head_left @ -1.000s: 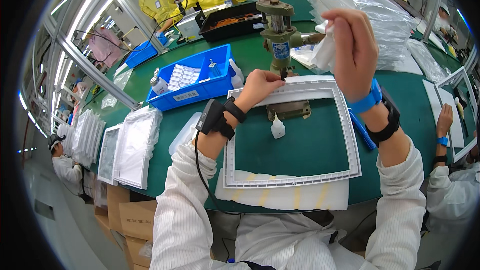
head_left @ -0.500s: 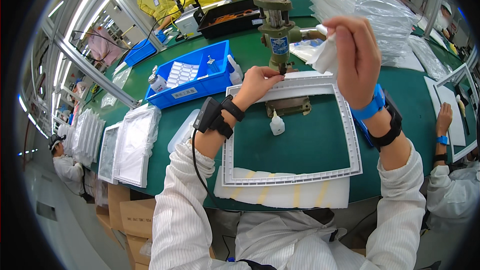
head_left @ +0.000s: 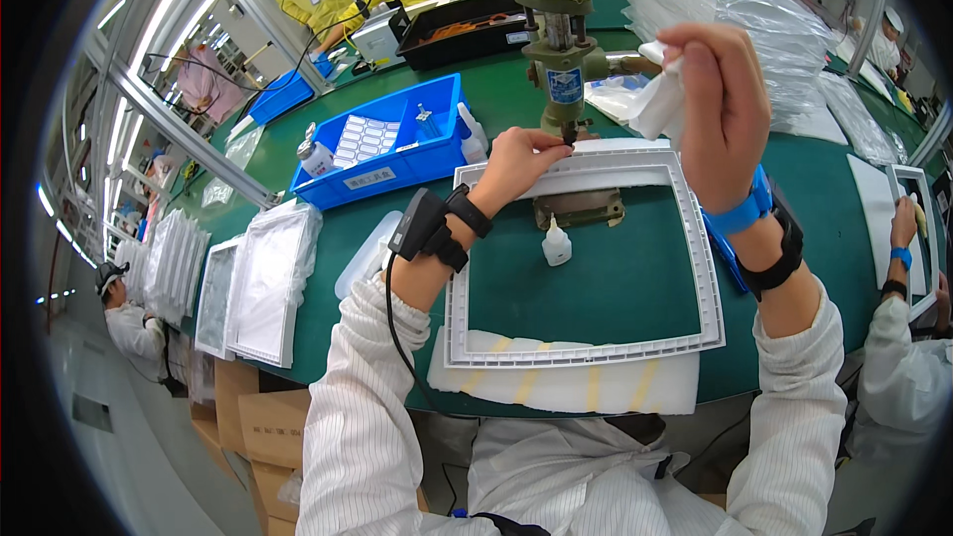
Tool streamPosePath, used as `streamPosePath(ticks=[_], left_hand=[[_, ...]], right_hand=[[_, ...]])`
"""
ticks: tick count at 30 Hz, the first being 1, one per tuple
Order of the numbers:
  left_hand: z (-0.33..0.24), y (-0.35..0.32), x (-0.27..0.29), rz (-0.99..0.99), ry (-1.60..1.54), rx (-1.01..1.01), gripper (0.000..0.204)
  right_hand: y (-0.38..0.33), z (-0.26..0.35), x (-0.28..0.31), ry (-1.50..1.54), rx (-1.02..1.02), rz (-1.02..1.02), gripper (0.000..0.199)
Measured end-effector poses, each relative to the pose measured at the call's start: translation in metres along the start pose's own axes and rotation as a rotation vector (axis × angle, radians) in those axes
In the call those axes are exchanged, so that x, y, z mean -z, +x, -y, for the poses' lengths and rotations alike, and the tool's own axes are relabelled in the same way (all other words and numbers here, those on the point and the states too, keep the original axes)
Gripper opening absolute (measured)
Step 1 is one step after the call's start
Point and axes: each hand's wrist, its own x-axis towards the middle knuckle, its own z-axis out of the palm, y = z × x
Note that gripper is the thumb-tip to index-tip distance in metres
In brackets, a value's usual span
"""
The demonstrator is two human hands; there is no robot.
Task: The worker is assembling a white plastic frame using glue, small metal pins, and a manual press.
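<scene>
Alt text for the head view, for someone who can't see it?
Left hand at the tip of a press, at the far side of a white frame; raised right hand holding white material beside the press. A white bottle stands on the table inside the frame; a blue bin sits to the left.

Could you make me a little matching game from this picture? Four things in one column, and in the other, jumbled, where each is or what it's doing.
Things
1. Left hand
2. Right hand
3. Small white bottle
4. Nearer blue bin

Places and states
A. Stands on the green bench, seen inside the opening of the white frame
B. Contains a sheet of labels
C. Fingertips near the lower tip of the green press
D. Raised, with crumpled white material at its fingers

Right pairs: 1-C, 2-D, 3-A, 4-B
</scene>
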Motion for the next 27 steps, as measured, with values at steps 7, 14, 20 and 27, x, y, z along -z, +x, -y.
streamPosePath(ticks=[7,14,20,27], left_hand=[[0.007,0.000,-0.002,-0.045,-0.005,-0.051,0.028],[0.003,-0.001,-0.002,-0.013,0.004,-0.009,0.029],[0.006,-0.001,-0.003,-0.043,0.005,-0.017,0.027],[0.008,0.000,-0.006,-0.053,-0.020,-0.008,0.027]], right_hand=[[-0.030,0.012,0.012,0.006,0.008,0.062,0.016],[-0.067,0.011,0.021,0.095,-0.046,0.163,0.016],[-0.078,0.015,0.026,0.138,-0.076,0.290,0.013],[-0.069,0.014,0.026,0.170,-0.108,0.348,0.017]])
